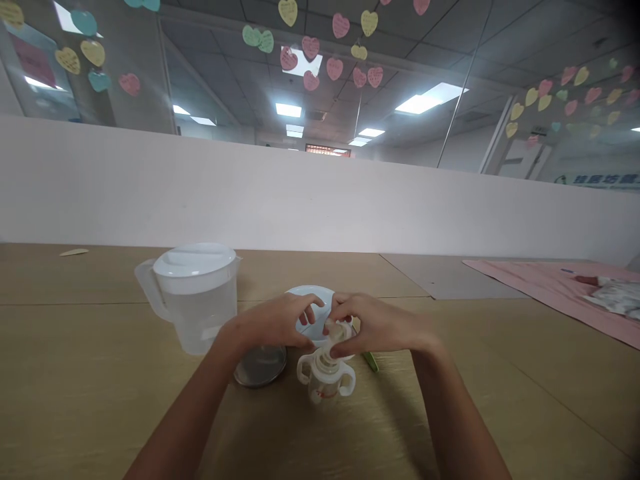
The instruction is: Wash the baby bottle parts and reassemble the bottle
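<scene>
In the head view, my right hand (380, 327) pinches a pale teat (337, 331) on the collar of a clear two-handled baby bottle (325, 381), which stands on the wooden tabletop (100, 380). My left hand (265, 325) curves half-closed over a white bowl (310, 291), hiding its inside; I cannot tell whether my fingers touch it. Further left stands a lidded plastic pitcher (195, 300) holding clear liquid. My wrist partly hides a round glass dish (260, 370), and a green object (371, 362) is mostly hidden. A pink mat (540, 287) lies toward the far right edge, below paper hearts (310, 47) hanging overhead.
</scene>
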Demonstrator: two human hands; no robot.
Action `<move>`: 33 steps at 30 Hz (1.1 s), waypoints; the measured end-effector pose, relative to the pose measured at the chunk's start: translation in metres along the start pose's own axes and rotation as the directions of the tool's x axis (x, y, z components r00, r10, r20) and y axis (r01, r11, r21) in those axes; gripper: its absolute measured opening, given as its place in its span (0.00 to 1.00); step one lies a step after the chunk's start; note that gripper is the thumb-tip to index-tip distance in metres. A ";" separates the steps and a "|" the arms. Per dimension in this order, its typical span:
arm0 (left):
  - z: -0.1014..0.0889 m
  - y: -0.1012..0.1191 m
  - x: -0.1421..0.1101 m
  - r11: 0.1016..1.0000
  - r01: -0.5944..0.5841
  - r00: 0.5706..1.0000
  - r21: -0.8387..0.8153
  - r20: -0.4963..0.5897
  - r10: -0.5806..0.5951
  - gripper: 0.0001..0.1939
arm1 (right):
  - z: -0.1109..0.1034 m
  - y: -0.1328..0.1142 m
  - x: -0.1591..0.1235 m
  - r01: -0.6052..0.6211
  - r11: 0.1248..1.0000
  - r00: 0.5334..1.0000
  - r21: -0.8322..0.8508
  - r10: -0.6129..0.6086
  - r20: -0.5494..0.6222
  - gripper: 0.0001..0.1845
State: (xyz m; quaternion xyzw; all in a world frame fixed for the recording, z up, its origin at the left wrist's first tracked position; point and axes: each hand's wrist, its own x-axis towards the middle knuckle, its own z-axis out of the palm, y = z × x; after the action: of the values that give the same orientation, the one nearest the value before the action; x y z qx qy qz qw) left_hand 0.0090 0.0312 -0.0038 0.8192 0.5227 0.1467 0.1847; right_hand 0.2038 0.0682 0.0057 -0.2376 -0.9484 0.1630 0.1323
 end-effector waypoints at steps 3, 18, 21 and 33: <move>0.014 -0.008 0.016 0.995 -0.083 0.990 -0.053 0.112 0.089 0.24 | 0.003 0.010 0.005 0.016 0.999 0.992 0.033 -0.020 0.122 0.11; 0.039 -0.022 0.015 0.974 0.009 0.965 -0.227 0.257 0.051 0.17 | 0.022 0.000 0.012 -0.085 0.996 0.980 -0.007 0.085 0.182 0.11; 0.056 -0.024 0.001 0.917 -0.048 0.986 -0.397 0.126 0.106 0.21 | 0.024 -0.002 0.013 -0.091 0.995 0.982 -0.029 0.095 0.163 0.13; 0.139 -0.024 -0.019 0.730 -0.112 0.931 -0.674 -0.328 -0.160 0.30 | 0.022 0.019 0.017 0.011 0.985 0.983 0.171 -0.043 0.181 0.17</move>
State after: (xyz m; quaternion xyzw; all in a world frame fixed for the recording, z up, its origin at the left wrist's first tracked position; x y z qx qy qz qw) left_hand 0.0425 0.0025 -0.1394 0.6447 0.4675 0.4751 0.3742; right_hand 0.1896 0.0871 -0.0182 -0.1965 -0.9425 0.2622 0.0661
